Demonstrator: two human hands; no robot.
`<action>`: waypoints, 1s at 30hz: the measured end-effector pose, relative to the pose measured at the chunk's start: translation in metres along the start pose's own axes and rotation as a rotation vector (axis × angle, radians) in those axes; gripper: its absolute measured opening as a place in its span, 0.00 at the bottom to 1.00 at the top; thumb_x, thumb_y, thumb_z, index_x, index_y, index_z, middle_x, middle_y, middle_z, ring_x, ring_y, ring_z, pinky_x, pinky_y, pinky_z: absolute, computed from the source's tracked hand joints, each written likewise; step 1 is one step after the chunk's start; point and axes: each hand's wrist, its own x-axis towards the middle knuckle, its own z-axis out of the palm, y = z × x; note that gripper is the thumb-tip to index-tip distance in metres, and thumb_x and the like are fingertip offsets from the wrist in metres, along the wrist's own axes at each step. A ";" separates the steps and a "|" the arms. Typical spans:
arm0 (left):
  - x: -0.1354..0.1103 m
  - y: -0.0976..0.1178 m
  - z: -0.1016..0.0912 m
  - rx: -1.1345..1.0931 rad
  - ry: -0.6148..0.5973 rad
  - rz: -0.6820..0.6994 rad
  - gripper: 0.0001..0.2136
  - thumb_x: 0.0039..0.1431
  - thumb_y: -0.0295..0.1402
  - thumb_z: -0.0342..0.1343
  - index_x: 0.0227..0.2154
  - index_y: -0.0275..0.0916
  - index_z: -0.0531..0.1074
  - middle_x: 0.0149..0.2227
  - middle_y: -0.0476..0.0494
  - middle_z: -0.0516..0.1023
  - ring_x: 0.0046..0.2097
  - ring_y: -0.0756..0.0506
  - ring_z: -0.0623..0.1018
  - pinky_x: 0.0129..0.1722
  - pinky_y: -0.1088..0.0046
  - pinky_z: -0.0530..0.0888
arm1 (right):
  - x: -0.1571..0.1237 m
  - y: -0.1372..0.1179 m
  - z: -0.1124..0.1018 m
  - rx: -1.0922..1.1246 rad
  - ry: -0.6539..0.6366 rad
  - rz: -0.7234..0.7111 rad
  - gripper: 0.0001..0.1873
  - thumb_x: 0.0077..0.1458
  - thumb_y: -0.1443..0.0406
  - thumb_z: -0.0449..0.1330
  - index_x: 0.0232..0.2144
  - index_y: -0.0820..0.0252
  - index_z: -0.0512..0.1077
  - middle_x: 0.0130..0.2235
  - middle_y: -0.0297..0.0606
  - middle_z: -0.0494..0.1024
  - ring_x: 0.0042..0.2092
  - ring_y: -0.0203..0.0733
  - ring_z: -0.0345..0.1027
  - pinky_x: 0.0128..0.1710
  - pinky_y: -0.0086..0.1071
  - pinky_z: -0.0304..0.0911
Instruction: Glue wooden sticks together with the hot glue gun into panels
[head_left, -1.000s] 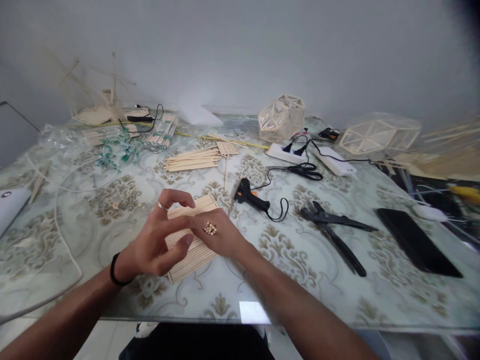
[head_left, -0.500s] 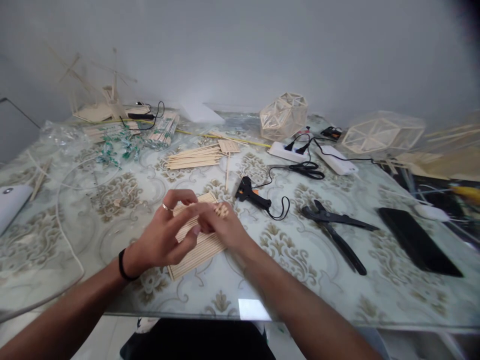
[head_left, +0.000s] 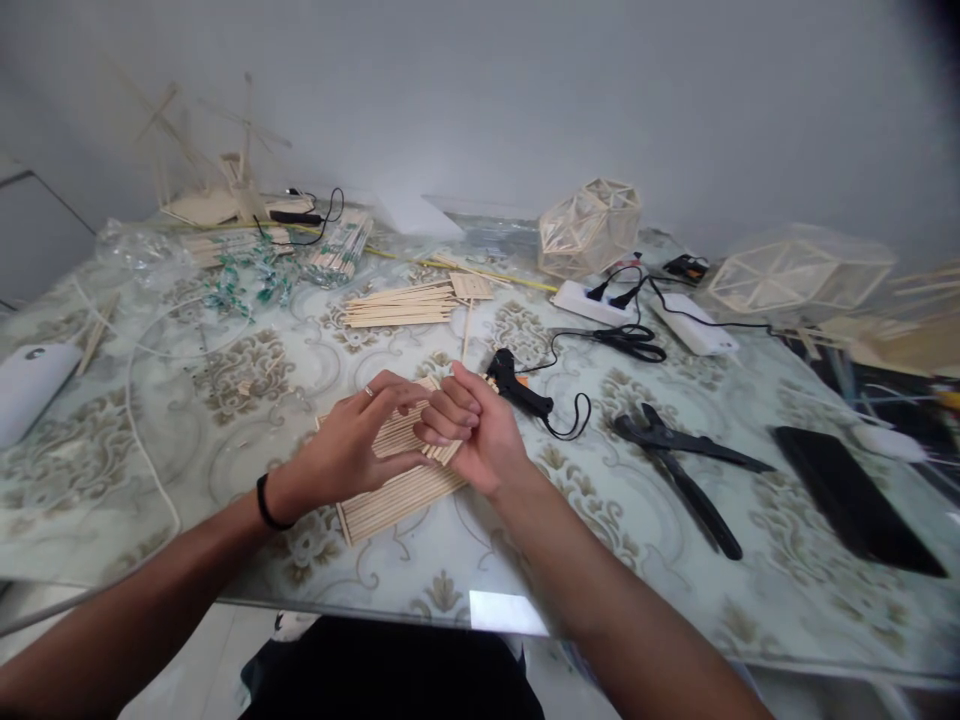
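Observation:
My right hand (head_left: 484,425) is wrapped round a small bundle of wooden sticks (head_left: 441,452), whose ends poke out below the curled fingers. My left hand (head_left: 349,440), a ring on one finger, has its thumb and fingers spread apart beside the bundle; the thumb tip comes close to the stick ends, and I cannot tell if it touches. Under both hands lies a flat panel of sticks set side by side (head_left: 390,505), partly covered by them. Just beyond the right hand rests a black glue gun (head_left: 521,388).
Loose sticks (head_left: 401,305) lie behind the hands, near a small square stick piece (head_left: 471,287). To the right are scissors (head_left: 626,340), black pliers (head_left: 675,450) and a phone (head_left: 855,495). A power strip (head_left: 592,302) and stick models (head_left: 589,228) stand at the back.
My right hand has turned over, so its curled fingers and thumb now show, with the stick ends pointing left. My left hand has drawn back from it a little. The view has shifted slightly.

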 end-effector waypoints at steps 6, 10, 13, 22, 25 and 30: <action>0.001 0.004 -0.003 -0.148 0.002 -0.174 0.15 0.61 0.40 0.67 0.45 0.40 0.73 0.32 0.51 0.79 0.31 0.50 0.78 0.34 0.73 0.75 | 0.001 -0.005 0.000 0.021 0.028 -0.091 0.40 0.65 0.44 0.57 0.16 0.56 0.39 0.15 0.22 0.39 0.19 0.31 0.31 0.20 0.29 0.48; -0.001 0.002 0.000 -0.112 0.026 -0.185 0.13 0.61 0.39 0.68 0.44 0.39 0.75 0.30 0.51 0.79 0.30 0.50 0.77 0.33 0.74 0.75 | 0.003 -0.002 0.000 -0.025 0.019 -0.108 0.40 0.64 0.45 0.58 0.16 0.56 0.40 0.15 0.22 0.41 0.19 0.31 0.32 0.21 0.29 0.49; -0.001 -0.002 0.000 -0.097 -0.012 -0.208 0.13 0.61 0.38 0.68 0.44 0.40 0.75 0.31 0.51 0.79 0.30 0.50 0.77 0.34 0.73 0.75 | 0.000 0.003 0.000 -0.195 0.033 -0.179 0.37 0.65 0.43 0.55 0.15 0.54 0.44 0.15 0.22 0.43 0.18 0.32 0.36 0.21 0.31 0.52; 0.003 0.007 -0.026 -0.553 -0.074 -0.220 0.18 0.69 0.33 0.55 0.61 0.45 0.67 0.57 0.36 0.75 0.58 0.39 0.76 0.55 0.58 0.78 | -0.016 0.021 -0.001 -1.232 -0.083 -0.646 0.22 0.68 0.61 0.53 0.21 0.56 0.66 0.21 0.31 0.69 0.23 0.35 0.60 0.28 0.32 0.58; 0.002 0.008 -0.025 -0.595 -0.202 -0.356 0.18 0.73 0.40 0.50 0.63 0.47 0.66 0.63 0.37 0.72 0.64 0.37 0.72 0.62 0.52 0.73 | -0.013 0.024 -0.004 -1.270 -0.109 -0.672 0.19 0.67 0.61 0.54 0.23 0.56 0.70 0.24 0.35 0.76 0.27 0.38 0.67 0.31 0.33 0.63; -0.002 -0.001 -0.011 -0.476 -0.362 -0.239 0.43 0.54 0.47 0.70 0.69 0.46 0.57 0.67 0.34 0.68 0.67 0.31 0.70 0.65 0.44 0.70 | -0.014 0.024 -0.002 -1.155 -0.079 -0.620 0.25 0.70 0.55 0.53 0.21 0.56 0.71 0.21 0.32 0.73 0.23 0.36 0.63 0.27 0.32 0.60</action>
